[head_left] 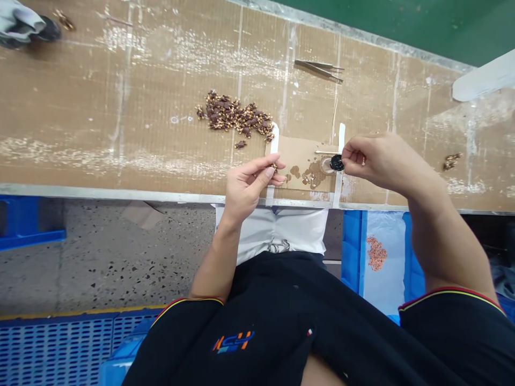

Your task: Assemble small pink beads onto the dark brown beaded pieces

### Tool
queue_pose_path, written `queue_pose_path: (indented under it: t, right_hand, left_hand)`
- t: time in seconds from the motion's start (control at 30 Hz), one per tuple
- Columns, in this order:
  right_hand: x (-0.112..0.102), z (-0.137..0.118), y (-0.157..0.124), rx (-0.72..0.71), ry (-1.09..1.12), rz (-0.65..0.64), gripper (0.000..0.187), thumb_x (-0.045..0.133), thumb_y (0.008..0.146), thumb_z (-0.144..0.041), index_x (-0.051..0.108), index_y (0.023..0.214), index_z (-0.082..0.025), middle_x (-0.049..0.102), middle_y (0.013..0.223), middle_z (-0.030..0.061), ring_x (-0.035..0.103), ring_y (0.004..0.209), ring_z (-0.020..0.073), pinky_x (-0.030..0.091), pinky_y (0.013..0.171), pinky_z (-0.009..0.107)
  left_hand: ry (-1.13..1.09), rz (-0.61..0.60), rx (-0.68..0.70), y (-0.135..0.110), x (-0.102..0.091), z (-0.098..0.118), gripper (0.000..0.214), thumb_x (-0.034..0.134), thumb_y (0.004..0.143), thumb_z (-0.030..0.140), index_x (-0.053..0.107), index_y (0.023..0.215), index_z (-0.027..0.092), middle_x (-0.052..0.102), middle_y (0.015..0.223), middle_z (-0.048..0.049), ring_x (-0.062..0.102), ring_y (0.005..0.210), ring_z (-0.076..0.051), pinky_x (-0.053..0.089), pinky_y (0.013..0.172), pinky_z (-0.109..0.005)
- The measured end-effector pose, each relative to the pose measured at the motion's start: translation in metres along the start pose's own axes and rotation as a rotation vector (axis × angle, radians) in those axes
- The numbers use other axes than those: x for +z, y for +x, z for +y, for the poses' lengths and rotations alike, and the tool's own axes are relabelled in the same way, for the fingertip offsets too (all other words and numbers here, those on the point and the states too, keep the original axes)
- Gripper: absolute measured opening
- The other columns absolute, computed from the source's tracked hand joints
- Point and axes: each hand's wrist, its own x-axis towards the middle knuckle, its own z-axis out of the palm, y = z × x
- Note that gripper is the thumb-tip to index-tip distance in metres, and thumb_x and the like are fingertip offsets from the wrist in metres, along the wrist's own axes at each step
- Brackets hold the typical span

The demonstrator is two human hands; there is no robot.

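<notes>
My left hand (pixel 249 185) is closed, its fingertips pinching a small brown-and-gold piece (pixel 274 168) over the front of the table. My right hand (pixel 374 160) is also closed, thumb and fingers pinched together at the edge of a round black cap or dish (pixel 337 162); what lies between those fingers is too small to make out. Beside the black round thing is a small clear round container (pixel 326 165). Both rest on a wet-spotted brown sheet (pixel 300 147) taped to the table. Behind my left hand lies a pile of similar brown-and-gold pieces (pixel 231 113), with one loose piece (pixel 240 145) nearby.
Metal tweezers (pixel 317 69) lie toward the back of the cardboard-covered table (pixel 161 75). A thin stick (pixel 326 151) is on the sheet. More pieces (pixel 451 161) sit at the right. Below the table, a blue crate (pixel 354 252) holds copper-coloured bits (pixel 377 253). A grey cloth (pixel 20 24) is far left.
</notes>
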Motion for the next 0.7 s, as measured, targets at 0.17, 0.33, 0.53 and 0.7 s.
queue_pose_path:
  t: [0.17,0.33,0.53,0.7]
  right_hand:
    - [-0.001,-0.0031,0.0009,0.018,-0.023,-0.013,0.021,0.067,0.081,-0.021,0.052,0.068,-0.028,0.06,0.062,0.0015,0.054,0.06,0.0218,0.037,0.063,0.038]
    - [-0.0025,-0.0051,0.0002,0.004,-0.004,0.003,0.024,0.068,0.08,-0.018,0.05,0.067,-0.028,0.058,0.061,0.0003,0.052,0.058,0.021,0.039,0.064,0.038]
    - [-0.002,-0.0052,-0.0008,-0.01,-0.034,0.014,0.023,0.066,0.082,-0.026,0.051,0.066,-0.029,0.058,0.059,0.0016,0.053,0.059,0.022,0.04,0.062,0.038]
    - [-0.0048,-0.0036,-0.0005,-0.014,-0.034,0.007,0.021,0.066,0.082,-0.024,0.052,0.067,-0.029,0.058,0.059,0.0012,0.054,0.059,0.0216,0.042,0.062,0.038]
  left_hand:
    - [-0.035,-0.05,0.021,-0.0004,0.0002,0.0025,0.035,0.096,0.08,0.049,0.088,0.103,0.024,0.084,0.093,-0.0054,0.079,0.068,-0.015,0.072,0.068,-0.031]
    - [-0.018,-0.054,-0.016,-0.0001,-0.0004,0.0026,0.039,0.097,0.078,0.05,0.087,0.103,0.022,0.084,0.094,-0.0063,0.078,0.068,-0.016,0.071,0.068,-0.032]
    - [-0.022,-0.056,-0.01,-0.0003,0.0006,0.0014,0.041,0.096,0.079,0.051,0.084,0.104,0.022,0.083,0.095,-0.008,0.079,0.071,-0.018,0.069,0.067,-0.034]
    - [-0.029,-0.076,-0.015,0.0005,0.0004,0.0017,0.038,0.096,0.079,0.049,0.084,0.102,0.022,0.084,0.096,-0.0071,0.079,0.072,-0.017,0.071,0.071,-0.033]
